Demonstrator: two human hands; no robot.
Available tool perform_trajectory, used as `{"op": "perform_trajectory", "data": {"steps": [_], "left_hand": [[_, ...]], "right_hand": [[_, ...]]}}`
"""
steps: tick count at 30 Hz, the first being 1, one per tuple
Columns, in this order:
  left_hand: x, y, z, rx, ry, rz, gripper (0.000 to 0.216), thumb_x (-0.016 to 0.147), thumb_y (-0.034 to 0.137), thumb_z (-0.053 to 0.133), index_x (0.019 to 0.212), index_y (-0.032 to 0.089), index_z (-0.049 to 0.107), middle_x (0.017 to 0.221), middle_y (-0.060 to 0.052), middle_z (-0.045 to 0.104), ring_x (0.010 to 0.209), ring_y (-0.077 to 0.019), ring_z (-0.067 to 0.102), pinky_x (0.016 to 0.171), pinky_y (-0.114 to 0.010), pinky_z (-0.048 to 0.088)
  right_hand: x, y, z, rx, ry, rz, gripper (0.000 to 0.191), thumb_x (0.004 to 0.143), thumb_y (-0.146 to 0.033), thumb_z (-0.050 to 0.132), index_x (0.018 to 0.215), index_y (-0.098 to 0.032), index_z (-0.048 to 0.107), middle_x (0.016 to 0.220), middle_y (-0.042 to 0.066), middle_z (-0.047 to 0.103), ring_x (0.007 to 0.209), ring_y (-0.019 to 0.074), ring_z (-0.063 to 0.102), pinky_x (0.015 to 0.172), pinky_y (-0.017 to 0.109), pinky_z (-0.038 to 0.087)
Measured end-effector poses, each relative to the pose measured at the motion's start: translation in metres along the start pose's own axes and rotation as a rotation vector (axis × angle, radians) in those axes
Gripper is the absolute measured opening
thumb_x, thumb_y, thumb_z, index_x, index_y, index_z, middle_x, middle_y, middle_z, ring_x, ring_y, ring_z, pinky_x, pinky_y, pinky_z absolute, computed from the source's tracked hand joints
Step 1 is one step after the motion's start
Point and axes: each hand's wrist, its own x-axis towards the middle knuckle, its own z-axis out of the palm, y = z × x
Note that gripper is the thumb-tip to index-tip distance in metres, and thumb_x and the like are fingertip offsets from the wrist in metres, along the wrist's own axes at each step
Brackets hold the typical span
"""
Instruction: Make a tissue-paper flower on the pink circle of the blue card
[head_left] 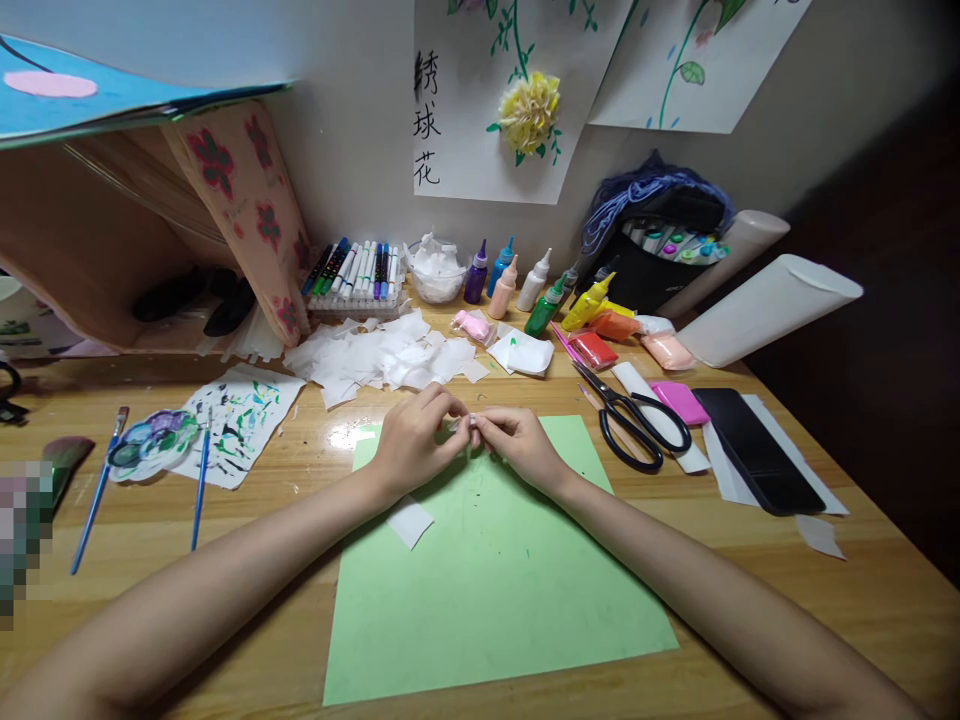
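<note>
Over the far edge of a green paper sheet (495, 600), my two hands meet with their fingertips nearly touching. Between them is a small twisted scrap of white paper (472, 421), mostly covered by the fingers. My left hand (420, 440) pinches its left side, and my right hand (523, 445) has thumb and forefinger closed on its right side. A flat white paper slip (411, 522) lies on the sheet below my left wrist. Just beyond the hands spreads a heap of white paper pieces (390, 360). A clear bowl (437, 285) behind it holds crumpled white bits.
Scissors (630, 415) and a black phone (757, 450) lie at right. Paint bottles (538, 285) and a marker box (356, 275) stand along the wall. At left are a paintbrush (202, 480), a paint-stained paper (244, 425) and a cardboard box (240, 210).
</note>
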Motion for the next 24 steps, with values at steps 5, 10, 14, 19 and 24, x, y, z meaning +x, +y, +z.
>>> {"op": "perform_trajectory", "data": {"steps": [5, 10, 14, 19, 24], "left_hand": [[0.003, -0.001, -0.001, -0.098, 0.038, -0.16, 0.012, 0.084, 0.026, 0.051, 0.076, 0.017, 0.053, 0.073, 0.001, 0.052, 0.059, -0.0084, 0.047, 0.057, -0.023, 0.036], [0.007, -0.006, -0.001, -0.205, 0.082, -0.297, 0.015, 0.083, 0.026, 0.051, 0.071, 0.017, 0.05, 0.066, 0.002, 0.049, 0.056, -0.0083, 0.044, 0.054, -0.023, 0.035], [0.008, -0.011, 0.001, -0.293, 0.099, -0.373, 0.018, 0.085, 0.031, 0.05, 0.073, 0.017, 0.051, 0.067, 0.001, 0.052, 0.056, -0.0095, 0.046, 0.055, -0.024, 0.037], [0.009, -0.014, 0.002, -0.347, 0.119, -0.426, 0.017, 0.085, 0.033, 0.05, 0.076, 0.018, 0.051, 0.071, 0.0, 0.055, 0.063, -0.0117, 0.052, 0.058, -0.025, 0.04], [0.009, -0.016, 0.003, -0.372, 0.148, -0.454, 0.017, 0.085, 0.034, 0.05, 0.077, 0.019, 0.05, 0.07, 0.0, 0.054, 0.062, -0.0113, 0.051, 0.059, -0.024, 0.04]], "right_hand": [[0.0, 0.0, 0.0, -0.033, 0.042, 0.015, 0.037, 0.086, -0.038, 0.047, 0.059, -0.015, 0.057, 0.054, -0.001, 0.046, 0.053, 0.0096, 0.04, 0.052, 0.023, 0.03], [0.0, 0.001, 0.0, -0.042, 0.083, 0.039, 0.037, 0.086, -0.036, 0.046, 0.058, -0.014, 0.058, 0.052, -0.001, 0.047, 0.05, 0.0092, 0.04, 0.05, 0.023, 0.03], [0.0, 0.0, 0.0, -0.035, 0.095, 0.05, 0.036, 0.085, -0.035, 0.046, 0.058, -0.014, 0.057, 0.052, -0.002, 0.045, 0.05, 0.009, 0.04, 0.05, 0.023, 0.029], [0.0, -0.002, 0.0, -0.026, 0.107, 0.057, 0.035, 0.084, -0.033, 0.047, 0.057, -0.014, 0.056, 0.052, -0.002, 0.046, 0.05, 0.0088, 0.04, 0.05, 0.023, 0.029], [0.0, -0.001, 0.0, -0.031, 0.11, 0.056, 0.035, 0.084, -0.033, 0.047, 0.056, -0.014, 0.056, 0.052, -0.002, 0.047, 0.05, 0.0087, 0.04, 0.05, 0.023, 0.03]]}}
